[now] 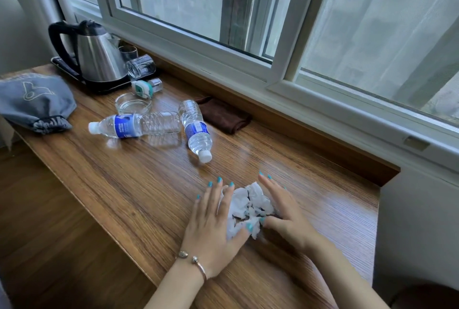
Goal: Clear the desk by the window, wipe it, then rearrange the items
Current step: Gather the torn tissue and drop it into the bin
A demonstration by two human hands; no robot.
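The crumpled white tissue [248, 207] sits on the near part of the wooden desk [139, 184], bunched up between two hands. The left hand [213, 224] lies flat against its left side, fingers straight and spread, thumb tucked onto the paper. The right hand [283, 212] flanks the other side, fingers stretched forward, thumb reaching in to touch the wad. Neither hand is clenched; both press in on the tissue with extended fingers. A thin bangle [196, 262] rings the left wrist.

Moving outward, two clear water bottles lie on their sides farther back. One [196, 130] points its white cap toward the hands; the other [134, 125] lies crosswise, cap to the left, its base touching or just beside the first bottle. Just behind them, against the sill, a folded dark brown cloth [226, 116] rests. A glass ashtray [133, 103] sits beyond the crosswise bottle, with a small white and teal item [144, 87] close behind it.

At the far left corner a steel electric kettle [96, 58] stands on a black tray [67, 67], a tipped drinking glass [140, 66] lying beside it and another glass [128, 52] upright behind. A grey drawstring bag [34, 102] slumps at the desk's left edge. The window [188, 33] runs along the back.
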